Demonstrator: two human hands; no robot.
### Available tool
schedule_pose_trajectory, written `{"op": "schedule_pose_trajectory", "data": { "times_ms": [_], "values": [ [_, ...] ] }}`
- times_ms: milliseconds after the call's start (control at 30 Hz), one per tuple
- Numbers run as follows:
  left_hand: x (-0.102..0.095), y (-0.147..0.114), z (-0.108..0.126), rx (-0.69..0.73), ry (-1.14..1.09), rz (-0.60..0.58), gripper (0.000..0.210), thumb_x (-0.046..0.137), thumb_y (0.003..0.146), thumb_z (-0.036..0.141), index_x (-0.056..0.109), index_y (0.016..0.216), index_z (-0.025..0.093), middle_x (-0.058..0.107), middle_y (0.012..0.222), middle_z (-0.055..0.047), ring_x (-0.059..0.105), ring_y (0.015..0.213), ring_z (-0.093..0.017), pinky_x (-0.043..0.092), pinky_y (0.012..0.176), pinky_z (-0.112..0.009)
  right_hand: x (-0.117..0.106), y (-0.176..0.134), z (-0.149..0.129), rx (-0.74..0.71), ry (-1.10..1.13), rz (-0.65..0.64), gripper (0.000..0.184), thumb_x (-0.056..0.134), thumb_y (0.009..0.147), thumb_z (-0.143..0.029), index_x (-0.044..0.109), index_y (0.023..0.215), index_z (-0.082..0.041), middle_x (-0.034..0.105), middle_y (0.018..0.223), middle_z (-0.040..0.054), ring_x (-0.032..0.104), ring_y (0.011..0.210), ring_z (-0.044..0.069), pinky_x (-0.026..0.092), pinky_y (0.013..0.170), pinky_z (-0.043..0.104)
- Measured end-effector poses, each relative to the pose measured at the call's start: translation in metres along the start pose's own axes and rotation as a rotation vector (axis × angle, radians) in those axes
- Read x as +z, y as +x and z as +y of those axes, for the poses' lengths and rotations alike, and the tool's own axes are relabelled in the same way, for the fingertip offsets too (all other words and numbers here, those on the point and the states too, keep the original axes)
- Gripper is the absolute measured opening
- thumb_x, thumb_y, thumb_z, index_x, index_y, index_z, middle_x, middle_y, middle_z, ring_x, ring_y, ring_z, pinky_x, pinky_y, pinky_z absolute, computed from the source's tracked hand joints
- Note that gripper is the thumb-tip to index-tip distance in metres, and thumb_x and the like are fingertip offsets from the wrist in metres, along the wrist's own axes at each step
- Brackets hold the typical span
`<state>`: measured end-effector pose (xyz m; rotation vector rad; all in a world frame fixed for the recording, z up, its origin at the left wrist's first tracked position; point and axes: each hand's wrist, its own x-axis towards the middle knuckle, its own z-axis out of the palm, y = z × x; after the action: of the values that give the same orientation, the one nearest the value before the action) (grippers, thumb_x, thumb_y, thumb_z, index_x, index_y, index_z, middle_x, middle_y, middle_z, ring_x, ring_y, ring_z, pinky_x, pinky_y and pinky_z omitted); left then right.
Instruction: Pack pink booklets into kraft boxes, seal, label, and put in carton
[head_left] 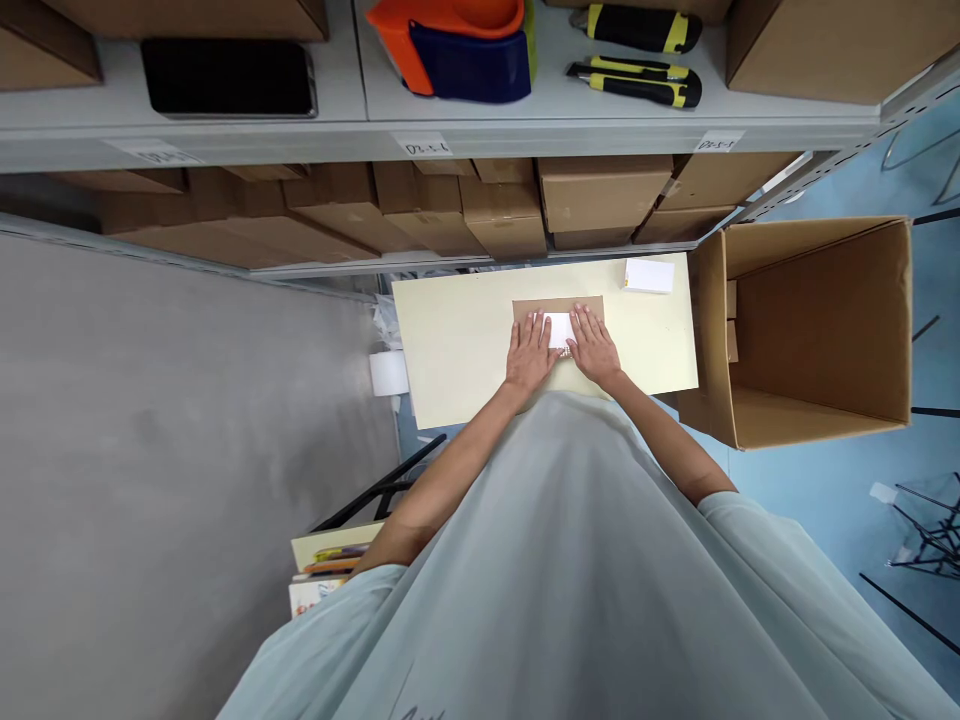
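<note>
My left hand [529, 352] lies flat, fingers stretched out, on the left part of a small brown cardboard piece or box [557, 305]. On its right part my right hand [594, 347] rests the same way. Between the hands a white label [559, 330] shows on the cardboard, with fingertips touching its sides. Some dark print is visible at the lower edge, too small to read. The cardboard lies on a pale yellow tabletop [457, 350] close to my body. Parts of the label and cardboard are hidden under my fingers.
A white stack or box [649, 275] sits at the table's back right. Right of the table stands a large open carton [821, 310]. Shelving [247, 140] ahead holds brown boxes [506, 215], a phone [229, 78], an orange-and-blue tape dispenser [469, 55] and utility knives [641, 85].
</note>
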<state>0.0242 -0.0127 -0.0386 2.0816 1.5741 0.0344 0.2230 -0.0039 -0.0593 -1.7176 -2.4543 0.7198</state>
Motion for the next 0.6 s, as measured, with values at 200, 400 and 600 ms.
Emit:
{"op": "schedule_pose_trajectory", "data": {
  "times_ms": [200, 400, 600],
  "values": [
    [-0.006, 0.029, 0.008, -0.045, 0.006, 0.003, 0.083, 0.032, 0.113, 0.05, 0.025, 0.177, -0.002, 0.013, 0.187, -0.021, 0.007, 0.177, -0.035, -0.003, 0.143, -0.058, -0.003, 0.001, -0.002, 0.012, -0.016, -0.013, 0.072, 0.021, 0.118, -0.043, 0.026, 0.178, -0.005, 0.018, 0.188, 0.0148, 0.016, 0.176, 0.03, 0.016, 0.144, 0.053],
    [-0.004, 0.012, 0.009, -0.001, -0.025, -0.009, 0.08, 0.033, 0.112, 0.043, 0.019, 0.179, 0.001, 0.012, 0.187, -0.02, 0.004, 0.177, -0.034, -0.002, 0.144, -0.06, -0.002, 0.0, -0.004, 0.024, -0.003, -0.003, 0.073, 0.018, 0.118, -0.045, 0.027, 0.178, -0.004, 0.02, 0.187, 0.0151, 0.016, 0.176, 0.03, 0.016, 0.144, 0.054],
    [-0.005, -0.028, 0.009, 0.094, -0.055, -0.02, 0.066, 0.025, 0.111, 0.017, 0.038, 0.176, 0.011, 0.028, 0.185, -0.014, 0.028, 0.173, -0.031, 0.03, 0.139, -0.059, 0.001, 0.0, -0.002, 0.027, 0.045, 0.003, 0.075, 0.017, 0.118, -0.047, 0.025, 0.179, -0.005, 0.018, 0.187, 0.0157, 0.015, 0.176, 0.03, 0.015, 0.145, 0.056]
  ]
}}
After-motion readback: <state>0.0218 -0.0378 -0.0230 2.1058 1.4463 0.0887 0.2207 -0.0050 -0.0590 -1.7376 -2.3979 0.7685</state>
